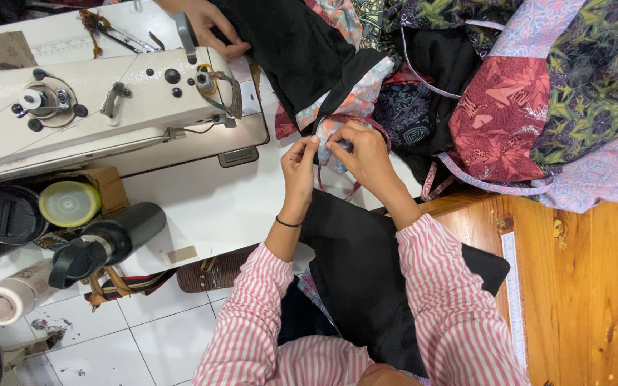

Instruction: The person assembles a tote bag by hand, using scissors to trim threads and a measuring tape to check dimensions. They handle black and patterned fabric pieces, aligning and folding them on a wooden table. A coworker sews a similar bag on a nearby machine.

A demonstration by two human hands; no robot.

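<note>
A: The patterned cotton piece with pink, white and blue print (341,114) is pinched between both hands at the middle of the white tabletop (202,207), where its edge meets black fabric.

B: How do the hands sit on it?

A: The left hand (299,168) nips the edge between thumb and fingertips, a thin black band at its wrist. The right hand (365,154) is closed on the same edge just beside it, fingers curled over the cloth. Both sleeves are pink-and-white striped.

B: And nearest the person?

A: A smooth black cloth (366,279) drapes over the lap, running up between the forearms towards the hands. To the right is a varnished wooden table (581,286) with a pale measuring strip along its edge.

B: Any containers?

A: On the left, a black flask (109,243) lies on its side, capped. Beside it is a round yellow-lidded tub (69,204), closed, so its contents cannot be told, and a black round lid (8,214).

B: Further off?

A: A cream metal sewing machine (94,107) with dark knobs. Past it, another person's hand (209,25) grips more black fabric. A soft heap of printed garments (538,93), maroon, lilac and green, covers the far right.
</note>
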